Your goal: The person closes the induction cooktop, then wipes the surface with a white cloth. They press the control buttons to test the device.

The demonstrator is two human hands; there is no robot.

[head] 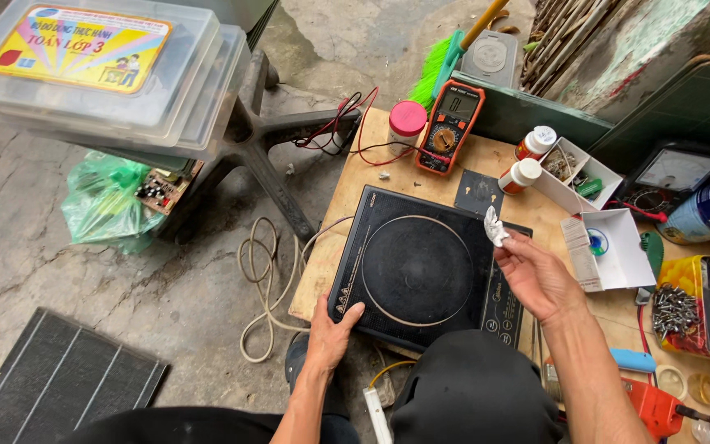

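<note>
Here the left hand (329, 333) grips the cooktop's (421, 267) near-left corner; stiff, heavy, slick glass, best held by its edges. Right hand (536, 275) pinches a soft, light wad (495, 228).

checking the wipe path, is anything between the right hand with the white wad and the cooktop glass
Nothing visible. The right hand pinches the wad just above the cooktop right edge, and the glass below is bare. The left hand only holds the near-left corner.
</note>
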